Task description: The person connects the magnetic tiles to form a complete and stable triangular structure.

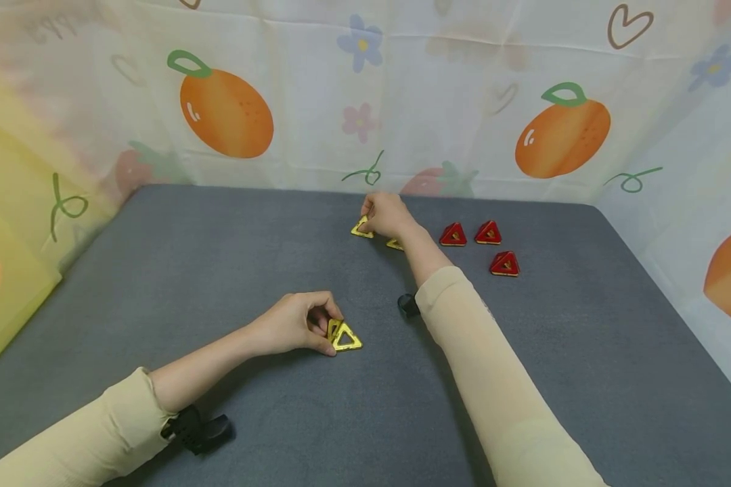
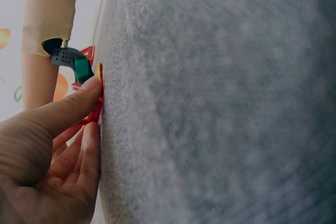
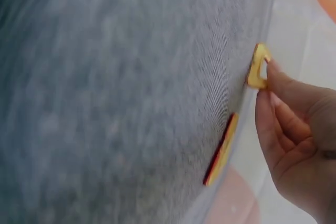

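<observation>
My left hand (image 1: 292,325) pinches yellow triangular frame tiles between thumb and fingers, close over the table's middle. One yellow triangle tile (image 1: 348,347) faces up, and another leans beside it nearer the palm. From the left wrist view, a red edge (image 2: 101,71) of these pieces shows past the thumb. Further back, my right hand (image 1: 386,213) grips a yellow triangle tile (image 1: 362,234) by one side; it stands tilted in the right wrist view. A second yellow triangle tile (image 1: 394,245) with a red underside lies flat under the right wrist, partly hidden by it.
Three red triangular pieces with gold edges, a left one (image 1: 453,235), a middle one (image 1: 489,233) and a nearer one (image 1: 505,264), rest right of my right forearm. The grey table (image 1: 585,352) ends at a fruit-patterned curtain (image 1: 317,88). Black devices sit at both wrists.
</observation>
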The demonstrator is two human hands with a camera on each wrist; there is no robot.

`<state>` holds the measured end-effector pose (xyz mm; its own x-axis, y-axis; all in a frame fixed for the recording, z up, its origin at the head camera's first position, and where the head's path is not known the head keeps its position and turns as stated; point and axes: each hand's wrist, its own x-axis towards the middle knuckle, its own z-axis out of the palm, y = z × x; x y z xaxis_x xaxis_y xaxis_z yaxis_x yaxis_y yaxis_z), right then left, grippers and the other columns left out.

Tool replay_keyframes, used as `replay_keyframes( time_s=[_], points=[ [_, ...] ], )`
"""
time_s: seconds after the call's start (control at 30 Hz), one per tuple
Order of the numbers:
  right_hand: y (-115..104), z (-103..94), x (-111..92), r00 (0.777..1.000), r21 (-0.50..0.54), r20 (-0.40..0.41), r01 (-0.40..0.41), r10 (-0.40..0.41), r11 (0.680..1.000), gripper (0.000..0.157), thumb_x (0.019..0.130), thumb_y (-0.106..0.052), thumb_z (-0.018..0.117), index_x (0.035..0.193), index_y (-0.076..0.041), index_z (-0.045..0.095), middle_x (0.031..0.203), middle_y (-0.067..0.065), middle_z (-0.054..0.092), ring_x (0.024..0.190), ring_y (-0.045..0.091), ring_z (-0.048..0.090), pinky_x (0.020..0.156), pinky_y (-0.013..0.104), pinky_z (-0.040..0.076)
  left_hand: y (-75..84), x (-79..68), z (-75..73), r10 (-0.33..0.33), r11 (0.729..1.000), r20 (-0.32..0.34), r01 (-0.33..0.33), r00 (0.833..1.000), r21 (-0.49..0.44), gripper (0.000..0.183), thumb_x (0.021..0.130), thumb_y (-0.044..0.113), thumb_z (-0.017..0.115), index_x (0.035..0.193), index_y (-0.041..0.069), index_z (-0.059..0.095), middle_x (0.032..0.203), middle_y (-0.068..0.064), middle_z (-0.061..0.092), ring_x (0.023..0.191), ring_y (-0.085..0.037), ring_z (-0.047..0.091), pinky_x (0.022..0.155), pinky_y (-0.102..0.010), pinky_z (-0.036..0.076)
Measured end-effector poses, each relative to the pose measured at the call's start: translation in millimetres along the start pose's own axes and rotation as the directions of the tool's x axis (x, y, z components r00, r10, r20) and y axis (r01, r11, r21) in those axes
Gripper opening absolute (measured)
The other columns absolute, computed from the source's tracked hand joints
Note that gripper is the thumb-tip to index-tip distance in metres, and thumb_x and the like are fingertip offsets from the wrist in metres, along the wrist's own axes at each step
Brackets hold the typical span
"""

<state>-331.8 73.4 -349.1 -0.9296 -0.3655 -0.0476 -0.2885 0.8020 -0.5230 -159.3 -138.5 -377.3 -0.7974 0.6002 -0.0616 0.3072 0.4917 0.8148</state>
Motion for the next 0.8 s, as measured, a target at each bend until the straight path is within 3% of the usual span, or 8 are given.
replay_keyframes(
  time_s=[0.13,0.33,0.43,0.63,0.8],
  points=[
    [2,-7.1,-5,1.000,0.089,-0.004,0.018,-0.018,0.996,0.019,0.087,-0.016,0.076,0.103,-0.009,0.067,0.079,0.008,0.071,0.070,0.021,0.068,0.072,0.031,0.056,-0.1,0.0,0.6,-0.010,1.000,0.001,0.010,1.000,0.002,0.041,0.068,0.014,0.091,0.100,0.015,0.065,0.092,-0.002,0.069,0.078,-0.008,0.060,0.068,-0.019,0.055],
    [-4,-20.8,-18,0.998,0.253,0.028,0.045,-0.053,0.967,0.019,0.092,-0.010,0.070,0.110,-0.006,0.070,0.094,0.017,0.075,0.087,0.033,0.073,0.080,0.040,0.061,1.5,0.0,0.4,-0.009,1.000,0.003,0.009,1.000,0.007,0.042,0.068,0.014,0.090,0.101,0.014,0.065,0.095,-0.003,0.069,0.079,-0.009,0.060,0.068,-0.020,0.055],
    [-10,-25.3,-29,0.993,0.286,0.057,0.083,-0.104,0.954,0.018,0.092,-0.008,0.068,0.109,-0.005,0.072,0.095,0.019,0.075,0.088,0.036,0.073,0.080,0.042,0.061,2.1,0.6,0.4,-0.022,1.000,0.001,0.022,1.000,0.011,0.041,0.068,0.014,0.090,0.100,0.015,0.065,0.095,-0.001,0.069,0.079,-0.008,0.060,0.068,-0.020,0.055],
    [-22,-26.1,-61,0.978,0.250,0.132,0.125,-0.162,0.960,0.019,0.090,-0.013,0.073,0.108,-0.009,0.074,0.089,0.011,0.077,0.083,0.031,0.075,0.077,0.041,0.061,0.2,2.1,0.3,-0.015,1.000,-0.002,0.015,1.000,0.017,0.041,0.068,0.016,0.091,0.100,0.013,0.065,0.096,-0.004,0.070,0.079,-0.009,0.059,0.068,-0.020,0.055],
    [-27,-17.6,-91,0.960,0.183,0.175,0.186,-0.218,0.965,0.019,0.087,-0.016,0.076,0.106,-0.010,0.076,0.085,0.005,0.078,0.077,0.024,0.075,0.066,0.029,0.059,-0.5,1.4,0.4,-0.008,1.000,-0.003,0.008,1.000,0.010,0.041,0.068,0.016,0.091,0.099,0.011,0.065,0.099,-0.005,0.071,0.079,-0.009,0.059,0.069,-0.019,0.055]
  ],
)
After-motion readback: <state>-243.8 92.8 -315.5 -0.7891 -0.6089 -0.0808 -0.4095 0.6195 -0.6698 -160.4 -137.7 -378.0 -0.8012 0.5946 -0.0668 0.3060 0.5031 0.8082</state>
